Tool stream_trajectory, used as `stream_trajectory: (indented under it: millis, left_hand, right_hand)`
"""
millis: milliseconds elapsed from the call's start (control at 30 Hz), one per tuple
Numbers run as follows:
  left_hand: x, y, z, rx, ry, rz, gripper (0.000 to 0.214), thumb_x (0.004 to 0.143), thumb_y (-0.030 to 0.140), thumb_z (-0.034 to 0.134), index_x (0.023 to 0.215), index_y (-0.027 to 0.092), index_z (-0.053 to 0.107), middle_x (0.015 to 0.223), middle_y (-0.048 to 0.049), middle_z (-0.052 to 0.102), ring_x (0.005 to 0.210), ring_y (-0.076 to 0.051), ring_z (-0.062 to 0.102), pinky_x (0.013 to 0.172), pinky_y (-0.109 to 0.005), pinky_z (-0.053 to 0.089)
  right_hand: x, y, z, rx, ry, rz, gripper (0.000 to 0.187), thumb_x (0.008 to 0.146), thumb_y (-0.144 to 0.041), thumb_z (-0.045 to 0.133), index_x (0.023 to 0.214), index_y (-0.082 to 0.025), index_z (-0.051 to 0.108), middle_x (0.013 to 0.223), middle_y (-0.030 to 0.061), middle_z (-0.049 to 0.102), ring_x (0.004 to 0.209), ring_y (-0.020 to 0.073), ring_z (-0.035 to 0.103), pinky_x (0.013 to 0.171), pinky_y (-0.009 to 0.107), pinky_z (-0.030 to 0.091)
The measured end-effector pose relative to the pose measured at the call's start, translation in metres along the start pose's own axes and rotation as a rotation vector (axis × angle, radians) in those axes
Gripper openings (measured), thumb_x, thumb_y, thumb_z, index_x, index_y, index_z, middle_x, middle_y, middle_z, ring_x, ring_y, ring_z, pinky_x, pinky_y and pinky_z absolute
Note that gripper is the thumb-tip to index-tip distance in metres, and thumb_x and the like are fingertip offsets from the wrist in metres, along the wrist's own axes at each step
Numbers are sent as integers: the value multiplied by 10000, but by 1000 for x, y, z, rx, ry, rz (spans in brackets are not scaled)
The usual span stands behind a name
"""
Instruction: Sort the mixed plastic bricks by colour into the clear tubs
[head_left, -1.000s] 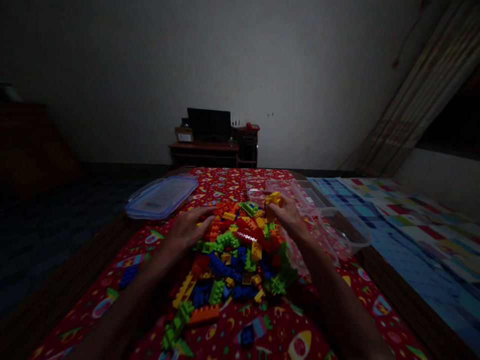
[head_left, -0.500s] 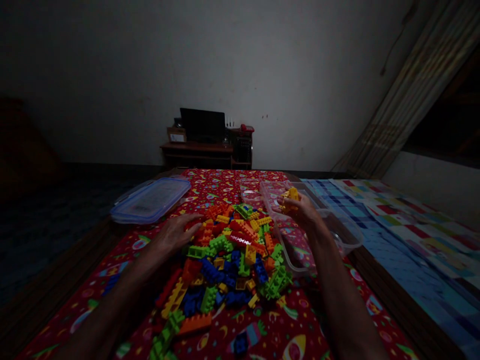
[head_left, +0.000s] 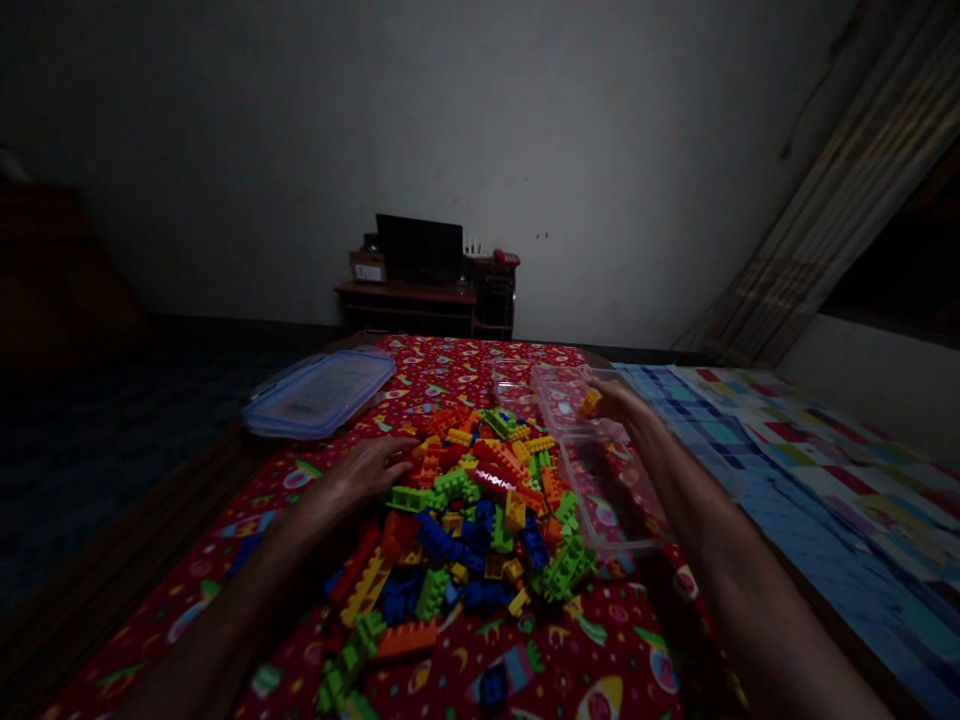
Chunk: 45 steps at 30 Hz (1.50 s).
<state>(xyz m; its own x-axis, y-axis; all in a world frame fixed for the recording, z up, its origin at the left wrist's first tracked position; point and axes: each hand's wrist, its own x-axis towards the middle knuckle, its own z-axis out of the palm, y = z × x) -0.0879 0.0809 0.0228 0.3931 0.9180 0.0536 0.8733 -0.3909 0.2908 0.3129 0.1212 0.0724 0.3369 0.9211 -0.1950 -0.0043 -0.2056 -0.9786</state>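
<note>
A heap of toy building bricks (head_left: 457,530) in yellow, orange, green, blue and red lies spread on the red patterned cloth. My left hand (head_left: 367,472) rests at the heap's left edge, fingers apart, touching or just beside the orange bricks and holding nothing. Over the far clear plastic container (head_left: 551,400), my right hand (head_left: 619,402) has a yellow toy brick (head_left: 590,403) at its fingertips. Its other fingers are partly hidden. Nearer to me stands another clear container (head_left: 600,545), under my right forearm.
Blue-rimmed clear lids (head_left: 322,395) lie stacked on the left of the table. A smaller clear box (head_left: 511,385) stands at the back. A bed with a checked cover (head_left: 810,470) is at the right. Beyond the table, a desk (head_left: 409,292) carries a monitor (head_left: 420,248).
My right hand has moved slightly right and farther over the container, and fewer yellow bricks show in it. My left hand stays beside the heap. The view has shifted a little left.
</note>
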Motion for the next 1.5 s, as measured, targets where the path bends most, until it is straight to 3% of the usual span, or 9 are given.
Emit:
stream_trajectory:
  millis: [167,267,333,467,567,833,1033,1367,1500]
  left_hand:
    - [-3,4,-3,-19,53,9,475,806,377,427,1201,190,612,1162,-78,669,1016,-230,638,904,-292,455]
    - [-5,9,-6,-21,96,-6,460,814,369,417,1171,178,635,1120,-86,687,977,-232,651,885,-295,462]
    - [-5,10,-6,-39,142,3,453,824,392,409,1146,184,650,1093,-82,699,963,-231,654,886,-299,462]
    - [-4,11,-1,-81,214,29,499,841,466,379,1100,156,672,1082,-102,699,985,-242,644,902,-313,461]
    - [-2,14,6,-95,225,53,501,847,438,366,1149,152,646,1145,-100,674,1039,-238,624,926,-313,455]
    - [3,21,10,-83,150,16,497,761,274,461,1223,144,590,1174,-102,655,1040,-234,619,900,-323,477]
    - [7,21,11,-44,217,31,359,730,304,507,1010,172,687,932,-88,672,879,-212,635,831,-298,498]
    - [2,23,5,-96,223,24,390,733,267,464,1066,192,654,1105,-67,683,968,-212,632,890,-303,477]
    - [1,24,7,-76,197,-3,428,756,284,454,1134,201,638,1131,-55,681,979,-214,639,896,-294,476]
  right_hand:
    - [-15,-2,15,-181,81,-103,91,786,-200,614,807,-128,562,486,-53,469,428,75,471,453,189,423]
    - [-35,0,34,-295,-212,-233,87,775,-189,593,808,-112,615,613,18,595,577,99,571,553,198,467]
    - [-47,4,47,-548,-394,-371,94,765,-166,565,733,-110,633,616,30,606,586,106,560,537,192,429]
    - [-64,17,67,-1179,-463,-646,132,737,-107,564,633,-104,645,583,29,581,532,81,467,497,200,286]
    - [-68,30,79,-1385,-512,-689,168,790,-156,539,735,-100,687,663,64,625,556,85,480,505,208,263]
    - [-59,38,88,-1288,-609,-629,272,686,-65,523,884,-97,706,765,58,670,642,113,546,531,186,316]
    - [-55,41,79,-1325,-672,-667,160,741,-146,536,791,-78,673,700,51,633,578,85,474,511,190,288]
    - [-52,19,68,-1107,-492,-670,137,705,-107,536,776,-88,651,659,3,560,576,72,433,521,174,299]
    - [-53,26,73,-1194,-722,-674,105,704,-98,532,733,-106,632,623,-17,534,554,64,400,507,175,275]
